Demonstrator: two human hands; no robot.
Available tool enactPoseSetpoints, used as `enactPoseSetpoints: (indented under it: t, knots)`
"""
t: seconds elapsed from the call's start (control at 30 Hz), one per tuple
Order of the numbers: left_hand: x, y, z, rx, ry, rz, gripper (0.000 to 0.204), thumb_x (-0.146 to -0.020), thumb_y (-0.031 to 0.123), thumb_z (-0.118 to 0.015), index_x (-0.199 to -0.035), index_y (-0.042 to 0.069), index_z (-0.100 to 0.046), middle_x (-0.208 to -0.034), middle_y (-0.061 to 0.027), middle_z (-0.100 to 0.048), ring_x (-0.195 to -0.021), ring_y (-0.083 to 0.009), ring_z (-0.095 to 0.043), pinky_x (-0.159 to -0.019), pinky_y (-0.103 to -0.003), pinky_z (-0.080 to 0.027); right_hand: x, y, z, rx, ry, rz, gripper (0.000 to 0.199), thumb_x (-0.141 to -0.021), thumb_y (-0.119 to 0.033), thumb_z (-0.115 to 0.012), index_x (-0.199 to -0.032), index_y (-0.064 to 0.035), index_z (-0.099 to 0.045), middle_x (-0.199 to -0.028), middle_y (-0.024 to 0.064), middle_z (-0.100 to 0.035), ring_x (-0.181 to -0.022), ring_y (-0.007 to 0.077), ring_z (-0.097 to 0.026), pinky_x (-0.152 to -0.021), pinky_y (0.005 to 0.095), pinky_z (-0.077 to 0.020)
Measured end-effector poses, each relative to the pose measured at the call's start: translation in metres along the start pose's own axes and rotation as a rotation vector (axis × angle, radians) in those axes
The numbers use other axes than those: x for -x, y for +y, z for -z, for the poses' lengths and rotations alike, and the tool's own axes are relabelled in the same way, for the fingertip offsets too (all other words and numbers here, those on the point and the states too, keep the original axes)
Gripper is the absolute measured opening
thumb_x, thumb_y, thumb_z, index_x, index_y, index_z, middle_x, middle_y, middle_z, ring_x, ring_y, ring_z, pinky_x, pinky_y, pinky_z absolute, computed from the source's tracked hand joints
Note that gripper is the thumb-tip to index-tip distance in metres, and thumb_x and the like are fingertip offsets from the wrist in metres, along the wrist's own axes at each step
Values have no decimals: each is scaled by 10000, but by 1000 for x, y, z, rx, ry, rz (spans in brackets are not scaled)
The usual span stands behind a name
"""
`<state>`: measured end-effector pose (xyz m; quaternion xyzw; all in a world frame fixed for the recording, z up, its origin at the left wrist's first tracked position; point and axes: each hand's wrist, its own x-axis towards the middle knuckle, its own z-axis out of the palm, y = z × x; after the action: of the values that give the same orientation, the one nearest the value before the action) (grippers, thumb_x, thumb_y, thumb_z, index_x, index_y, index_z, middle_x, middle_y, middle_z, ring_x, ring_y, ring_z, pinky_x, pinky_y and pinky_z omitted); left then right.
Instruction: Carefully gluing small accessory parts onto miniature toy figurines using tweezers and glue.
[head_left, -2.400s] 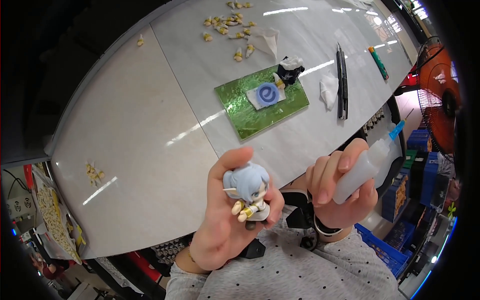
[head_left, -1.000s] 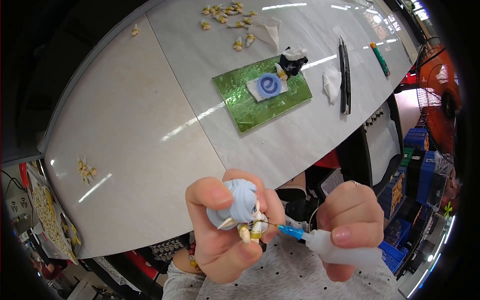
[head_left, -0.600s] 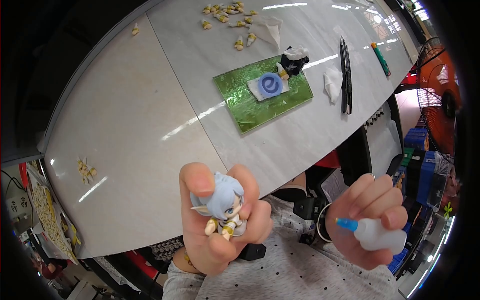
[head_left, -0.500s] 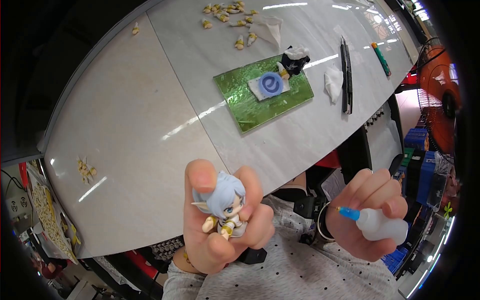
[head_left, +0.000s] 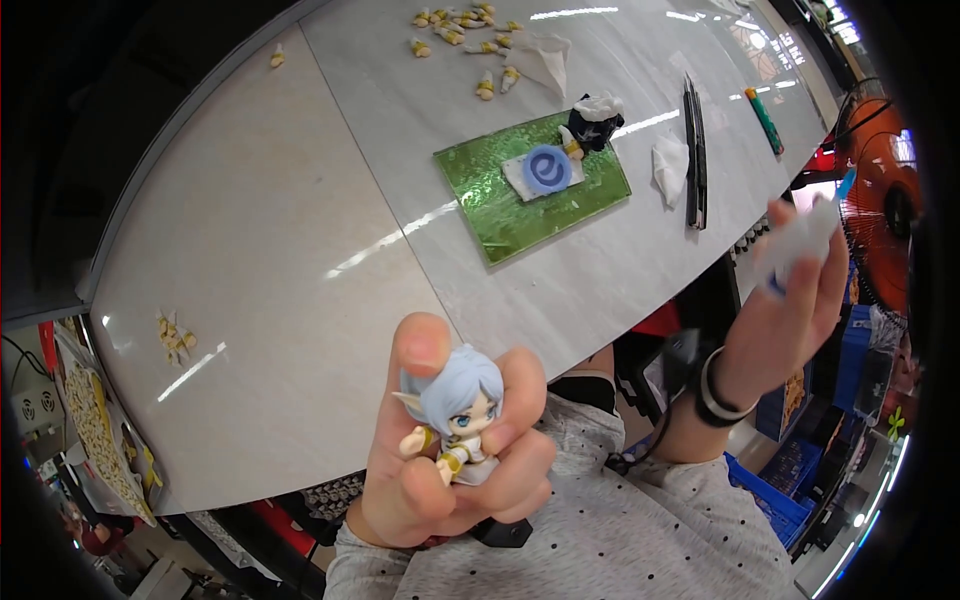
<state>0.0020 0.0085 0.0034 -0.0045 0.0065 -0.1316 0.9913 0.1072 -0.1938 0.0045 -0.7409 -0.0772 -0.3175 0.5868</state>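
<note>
Between the fingers and thumb of my left hand point(head_left: 520, 420) is a small figurine point(head_left: 462, 408) with pale blue-grey hair, a pointed ear and a white outfit with gold trim. Its face is turned up and to the right; my fingers cover part of its body. My right hand point(head_left: 775, 325), off to the right beyond the table's edge, grips a white squeeze bottle point(head_left: 800, 245) with a blue needle tip pointing up. That hand is somewhat blurred. A green plate point(head_left: 500, 220) on the table carries a round blue piece point(head_left: 547, 170) on a white pad.
Several small figurine parts point(head_left: 450, 35) lie at the back, with more point(head_left: 175, 340) at the left. Black tweezers point(head_left: 695, 155), crumpled tissue point(head_left: 670, 170) and a green pen-like tool point(head_left: 765, 120) rest right of the plate. An orange fan point(head_left: 890, 215) stands at the far right.
My right hand has swung up and to the right with the squeeze bottle, whose tip now points upward. My left hand has shifted slightly right, still holding the figurine.
</note>
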Motion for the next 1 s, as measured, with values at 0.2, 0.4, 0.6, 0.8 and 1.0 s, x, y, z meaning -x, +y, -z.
enactPoseSetpoints:
  t: [0.2, 0.4, 0.6, 0.8, 1.0]
  knots:
    - [2, -2, 0, 57, -64, 33, 444, -793, 207, -622, -1080, 305, -297, -879, -64, -333, -505, -46, -324, -461, -193, -262, -82, 57, 29, 235, -219, -210, 400, -776, -87, -600, -1114, 51, -438, -929, 150, -612, -857, 135, -557, -712, 213, -424]
    - [7, 0, -4, -16, 14, 20, 460, -785, 169, -629, -1072, 294, -291, -875, -73, -337, -510, -60, -326, -465, -210, -258, -73, 76, 14, 470, -110, -14, 522, -671, -204, -719, -1095, -20, -478, -981, 62, -516, -823, 85, -498, -605, 199, -400]
    - [8, -9, -4, -240, 88, -100, 479, -754, 93, -653, -1029, 223, -283, -880, -104, -360, -515, -76, -351, -470, -216, -285, -50, 40, -12, 401, -444, 4, 315, -754, -121, -618, -1044, -40, -524, -516, -24, -348, -485, 53, -338, -458, 201, -282]
    - [9, -22, 3, -605, -40, -315, 479, -726, 26, -663, -1042, 94, -310, -863, -122, -413, -624, -109, -434, -495, -186, -330, -67, 43, -9, 526, -753, -28, 263, -762, -44, -499, -1012, -41, -581, -536, -1, -353, -484, 68, -337, -460, 222, -286]
    - [12, -24, 3, -674, -29, -315, 458, -730, 51, -666, -1036, 54, -325, -811, -94, -442, -689, -123, -432, -557, -209, -348, -62, 43, 10, -366, -610, -282, 404, -802, -189, -507, -1096, 85, -461, -848, 173, -585, -806, 233, -575, -573, 238, -440]
